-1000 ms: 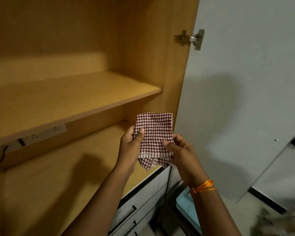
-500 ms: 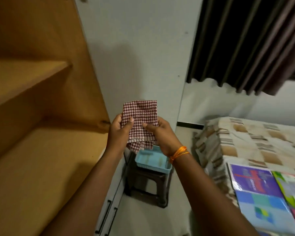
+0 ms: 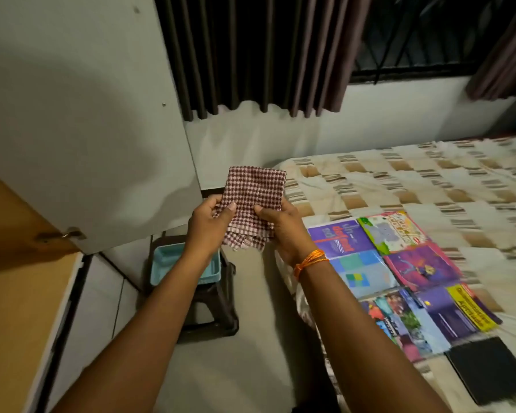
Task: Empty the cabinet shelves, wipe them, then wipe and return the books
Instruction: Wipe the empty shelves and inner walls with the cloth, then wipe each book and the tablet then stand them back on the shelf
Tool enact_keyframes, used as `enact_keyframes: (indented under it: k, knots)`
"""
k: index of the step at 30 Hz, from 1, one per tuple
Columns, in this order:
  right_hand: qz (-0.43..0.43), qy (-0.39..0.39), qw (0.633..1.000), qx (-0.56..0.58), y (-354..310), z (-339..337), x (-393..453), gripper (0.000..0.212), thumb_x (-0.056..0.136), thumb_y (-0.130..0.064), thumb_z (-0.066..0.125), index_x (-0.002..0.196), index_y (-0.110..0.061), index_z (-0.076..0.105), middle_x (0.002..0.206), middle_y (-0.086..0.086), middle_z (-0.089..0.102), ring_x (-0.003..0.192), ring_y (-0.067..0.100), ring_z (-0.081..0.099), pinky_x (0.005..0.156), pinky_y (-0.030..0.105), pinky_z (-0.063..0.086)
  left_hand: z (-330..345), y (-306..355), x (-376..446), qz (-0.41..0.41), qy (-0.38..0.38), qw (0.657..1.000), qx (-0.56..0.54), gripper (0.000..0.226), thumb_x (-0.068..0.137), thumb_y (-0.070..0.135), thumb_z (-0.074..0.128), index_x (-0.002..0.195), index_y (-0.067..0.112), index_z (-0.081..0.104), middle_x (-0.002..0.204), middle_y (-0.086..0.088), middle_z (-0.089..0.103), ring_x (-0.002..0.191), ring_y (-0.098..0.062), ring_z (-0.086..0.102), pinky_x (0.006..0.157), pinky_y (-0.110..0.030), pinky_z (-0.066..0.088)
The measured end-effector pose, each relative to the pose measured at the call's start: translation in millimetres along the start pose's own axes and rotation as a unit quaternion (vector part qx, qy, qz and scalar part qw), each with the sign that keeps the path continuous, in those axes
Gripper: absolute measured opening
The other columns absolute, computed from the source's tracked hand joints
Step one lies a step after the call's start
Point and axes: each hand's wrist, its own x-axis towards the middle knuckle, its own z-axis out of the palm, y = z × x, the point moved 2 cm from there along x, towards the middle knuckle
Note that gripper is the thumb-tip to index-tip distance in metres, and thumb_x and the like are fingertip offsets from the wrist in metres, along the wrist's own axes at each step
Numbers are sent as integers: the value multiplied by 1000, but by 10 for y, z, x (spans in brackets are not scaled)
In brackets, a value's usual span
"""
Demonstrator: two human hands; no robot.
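Note:
A folded red-and-white checked cloth [image 3: 255,192] is held upright in front of me by both hands. My left hand [image 3: 210,225] pinches its lower left side and my right hand [image 3: 283,228], with an orange thread at the wrist, pinches its lower right side. Several colourful books [image 3: 399,272] lie flat side by side on the bed [image 3: 429,180] at the right, with a black book [image 3: 495,371] nearest me. Only the wooden edge of the cabinet [image 3: 9,278] shows at the far left.
The white cabinet door [image 3: 81,129] stands open on the left. Below my hands a light blue tray [image 3: 164,263] sits on a dark plastic stool [image 3: 212,308] on the tiled floor. Dark curtains [image 3: 251,49] hang over the window behind.
My view has swung right, from the bare cabinet shelves to the bed with the books. Both hands have kept hold of the cloth throughout.

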Motion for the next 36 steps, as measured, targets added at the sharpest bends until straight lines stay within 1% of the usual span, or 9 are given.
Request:
enact_keyframes:
  k: [3,6,8,15,19,24,30,33,36]
  knots:
    - [-8,19,999,35,-96,-366,-47,31,98,-15,59,128,-7,62,121,12,71,110,30,68,89,40,59,416,38,45,16,-34,999,29,17,98,35,62,113,29,68,105,7,74,95,-15,72,84,-44,61]
    - [-3,61,994,90,-132,-737,1,53,97,-47,59,136,-11,59,131,14,66,121,33,63,104,52,50,820,75,108,33,-76,995,61,20,102,33,55,119,27,65,109,8,71,99,-14,69,81,-35,58]
    - [2,110,990,89,-186,-1023,64,58,95,-55,58,137,-15,58,132,12,66,121,33,63,105,56,47,1132,96,159,32,-108,992,62,19,104,31,51,119,29,63,109,9,69,100,-13,68,80,-33,57]
    - [-5,145,987,61,-446,-1896,249,28,105,-26,48,122,-10,64,117,10,73,106,26,70,90,41,58,2031,123,412,21,-150,986,65,22,102,40,50,117,30,63,114,6,70,104,-17,68,92,-48,58]
    - [3,160,985,65,-507,-2336,389,30,103,-19,51,129,-9,63,123,13,70,114,32,67,92,48,56,2553,117,557,20,-146,987,57,22,101,36,52,118,29,64,116,5,70,106,-17,68,92,-46,58]
    - [22,172,981,85,-547,-2843,453,32,98,-10,59,129,-6,62,124,15,69,116,36,65,94,48,56,3117,126,626,22,-140,988,65,14,103,27,54,112,25,64,111,4,69,103,-15,67,83,-32,57]
    - [44,153,981,114,-574,-3293,453,38,88,3,68,125,-3,64,120,15,72,110,35,68,97,50,55,3649,50,655,36,-164,981,101,16,102,27,56,113,22,67,109,3,72,99,-15,67,78,-28,54]
    - [64,185,974,113,-537,-3456,459,31,86,5,69,115,-6,68,107,11,76,98,31,73,84,45,60,3903,8,692,61,-198,967,147,17,101,27,57,114,23,67,107,5,71,99,-16,66,81,-31,53]
    - [77,244,960,115,-452,-3631,486,38,89,5,65,125,-4,62,109,12,74,93,30,74,74,41,62,4118,-59,735,54,-243,955,159,19,102,27,56,117,22,67,106,7,70,100,-16,66,86,-36,55]
